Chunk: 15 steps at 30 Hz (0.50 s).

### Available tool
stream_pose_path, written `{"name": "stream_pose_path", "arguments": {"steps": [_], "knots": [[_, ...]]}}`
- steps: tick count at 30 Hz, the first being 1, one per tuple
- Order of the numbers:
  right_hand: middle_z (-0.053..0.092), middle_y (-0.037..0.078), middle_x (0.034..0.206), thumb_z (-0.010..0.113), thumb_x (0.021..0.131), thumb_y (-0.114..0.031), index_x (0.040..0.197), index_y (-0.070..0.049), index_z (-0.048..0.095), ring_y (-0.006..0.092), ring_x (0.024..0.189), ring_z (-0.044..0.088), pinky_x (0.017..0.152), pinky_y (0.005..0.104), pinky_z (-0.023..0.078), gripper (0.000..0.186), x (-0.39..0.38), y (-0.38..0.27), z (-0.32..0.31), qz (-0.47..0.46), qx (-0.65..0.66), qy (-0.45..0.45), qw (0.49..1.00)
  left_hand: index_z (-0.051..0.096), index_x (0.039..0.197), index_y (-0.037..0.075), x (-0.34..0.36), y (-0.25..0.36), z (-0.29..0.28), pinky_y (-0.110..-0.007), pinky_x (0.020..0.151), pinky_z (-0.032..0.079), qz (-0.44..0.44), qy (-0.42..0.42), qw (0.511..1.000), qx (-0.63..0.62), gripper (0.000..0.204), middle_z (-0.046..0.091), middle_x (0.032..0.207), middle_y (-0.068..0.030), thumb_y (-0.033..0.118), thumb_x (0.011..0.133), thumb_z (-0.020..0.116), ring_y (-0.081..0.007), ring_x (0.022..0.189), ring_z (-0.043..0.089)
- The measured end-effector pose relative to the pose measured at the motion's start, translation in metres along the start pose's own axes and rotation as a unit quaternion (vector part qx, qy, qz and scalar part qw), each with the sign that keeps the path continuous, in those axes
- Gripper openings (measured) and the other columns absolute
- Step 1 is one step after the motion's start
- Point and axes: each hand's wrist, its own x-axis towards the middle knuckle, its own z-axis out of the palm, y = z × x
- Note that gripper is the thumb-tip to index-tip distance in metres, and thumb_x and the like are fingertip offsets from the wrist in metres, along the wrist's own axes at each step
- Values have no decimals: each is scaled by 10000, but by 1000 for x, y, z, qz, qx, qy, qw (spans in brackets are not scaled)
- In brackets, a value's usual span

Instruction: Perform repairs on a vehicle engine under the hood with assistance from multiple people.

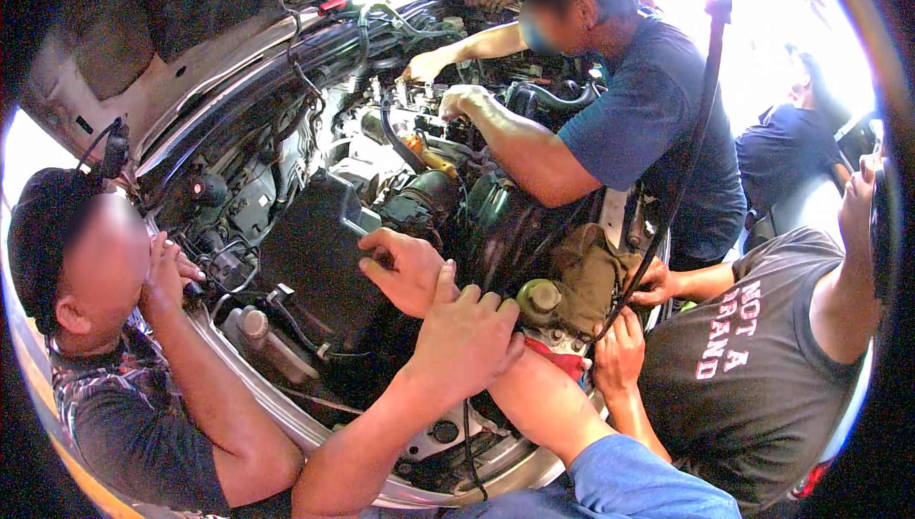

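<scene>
My left hand (467, 333) is wrapped around my own right forearm (543, 395), just behind the wrist. Beyond it my right hand (405, 269) hovers over the engine bay, fingers loosely curled, a gap between thumb and forefinger. No object shows in it. Closest to its fingertips is a large black plastic box (310, 252) with a pale edge at its upper right corner. Right of my hands, a round olive-green cap (540, 300) sits beside a brown cloth (586, 276). A red cloth (562, 362) lies partly hidden behind my right forearm.
A person in dark blue (658, 128) reaches into the engine from the far side. Another in a dark shirt (762, 357) works at the right near a black prop rod (701, 128). At left a person in a cap (143, 357) leans close. The raised hood (124, 52) overhangs.
</scene>
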Motion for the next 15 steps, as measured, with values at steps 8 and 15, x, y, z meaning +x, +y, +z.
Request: {"name": "stream_pose_path", "arguments": {"steps": [8,15], "knots": [[719,138,906,737,832,-195,1085,-75,678,273,802,711,727,369,553,286,1,3,-1,7,6,-1,1000,672,1034,70,2,2,0,-635,1110,295,-9,-13,1000,4,332,675,945,-104,359,877,630,-304,1002,637],[716,139,896,736,827,-197,1085,-75,678,275,799,709,716,373,556,292,2,6,-1,-7,-1,7,1000,669,1014,71,4,2,0,-640,1104,302,-10,-6,1000,-2,321,674,944,-106,356,875,628,-306,997,637]]}}
